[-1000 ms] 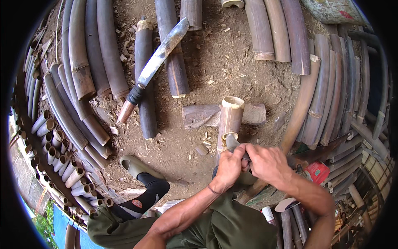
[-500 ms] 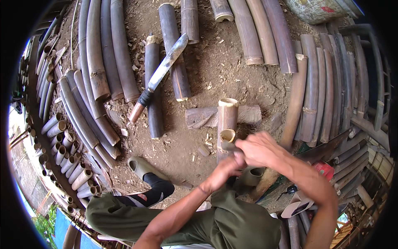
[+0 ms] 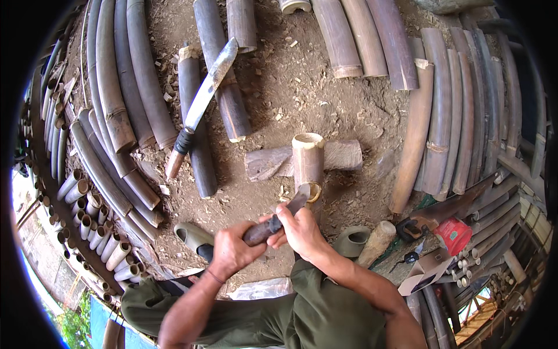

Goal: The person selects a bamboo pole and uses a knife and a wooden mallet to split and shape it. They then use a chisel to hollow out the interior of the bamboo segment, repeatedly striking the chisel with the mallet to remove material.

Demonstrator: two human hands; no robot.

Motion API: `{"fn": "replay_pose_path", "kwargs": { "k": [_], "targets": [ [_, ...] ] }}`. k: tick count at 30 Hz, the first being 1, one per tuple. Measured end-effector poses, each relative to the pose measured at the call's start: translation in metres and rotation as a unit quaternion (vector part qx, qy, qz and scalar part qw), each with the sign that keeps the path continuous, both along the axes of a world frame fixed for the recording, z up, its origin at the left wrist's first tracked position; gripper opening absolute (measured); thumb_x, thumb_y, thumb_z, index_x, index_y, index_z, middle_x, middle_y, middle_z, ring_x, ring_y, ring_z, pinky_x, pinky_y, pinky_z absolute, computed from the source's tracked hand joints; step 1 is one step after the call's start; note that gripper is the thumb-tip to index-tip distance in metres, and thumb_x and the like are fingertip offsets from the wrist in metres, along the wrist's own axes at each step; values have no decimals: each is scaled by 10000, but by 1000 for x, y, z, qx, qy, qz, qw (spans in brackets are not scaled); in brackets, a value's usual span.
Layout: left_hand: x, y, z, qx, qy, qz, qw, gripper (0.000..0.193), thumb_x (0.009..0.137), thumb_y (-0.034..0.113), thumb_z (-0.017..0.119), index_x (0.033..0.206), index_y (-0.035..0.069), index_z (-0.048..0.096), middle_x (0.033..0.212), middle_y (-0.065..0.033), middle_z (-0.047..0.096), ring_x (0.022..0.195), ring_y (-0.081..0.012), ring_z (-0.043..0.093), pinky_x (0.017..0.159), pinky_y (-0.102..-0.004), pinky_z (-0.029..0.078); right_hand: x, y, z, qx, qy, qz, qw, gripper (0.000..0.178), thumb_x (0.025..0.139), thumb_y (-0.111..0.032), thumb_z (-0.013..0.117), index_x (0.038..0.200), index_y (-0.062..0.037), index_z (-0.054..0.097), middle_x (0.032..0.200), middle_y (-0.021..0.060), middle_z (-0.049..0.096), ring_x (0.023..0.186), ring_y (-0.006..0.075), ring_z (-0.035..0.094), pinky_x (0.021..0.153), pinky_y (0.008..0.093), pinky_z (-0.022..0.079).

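My left hand (image 3: pixel 234 249) is closed around the dark wooden handle of a short-bladed knife (image 3: pixel 297 200). Farther up the same knife, my right hand (image 3: pixel 302 231) grips it near the base of the blade, thumb laid along it. The blade's tip lies at the notch cut in the side of a bamboo piece (image 3: pixel 308 160); whether it touches the rim I cannot tell. This bamboo rests across a short wooden log (image 3: pixel 346 156), its pale open end away from me. Its near end is hidden behind my right hand and arm.
A large machete (image 3: pixel 210 87) lies across dark bamboo lengths at the upper left. Long bamboo poles (image 3: pixel 437 110) line the right side, and stacked short tubes (image 3: pixel 119 256) the left. Near my right knee are a red container (image 3: pixel 453 235) and an open cardboard box (image 3: pixel 427 270). Shavings litter the dirt.
Both hands have moved left with the knife, turning so its handle and blade now show. My view has shifted slightly, bringing the box and red container into fuller sight.
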State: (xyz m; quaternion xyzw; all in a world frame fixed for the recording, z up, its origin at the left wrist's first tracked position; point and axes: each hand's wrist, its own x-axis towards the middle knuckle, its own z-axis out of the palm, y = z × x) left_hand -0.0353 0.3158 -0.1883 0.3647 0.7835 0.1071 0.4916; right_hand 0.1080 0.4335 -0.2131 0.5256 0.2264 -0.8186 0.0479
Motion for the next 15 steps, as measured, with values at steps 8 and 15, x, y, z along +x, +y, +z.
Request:
{"fn": "replay_pose_path", "kwargs": {
  "k": [8,15],
  "targets": [
    [-21,186,80,-19,124,-452,883,71,730,165,695,758,100,691,720,-96,680,668,-260,692,583,-388,543,20,23,5,-207,174,-413,870,318,1028,-291,432,1064,-15,585,1004,136,709,677,182,677,576,292,547],
    [7,220,86,-28,129,-621,772,188,830,252,690,710,108,689,707,-15,670,696,-153,675,549,-309,511,30,13,1,-297,208,-461,810,377,1046,-391,412,1205,-93,578,938,91,714,742,198,687,636,304,558]
  ]
}}
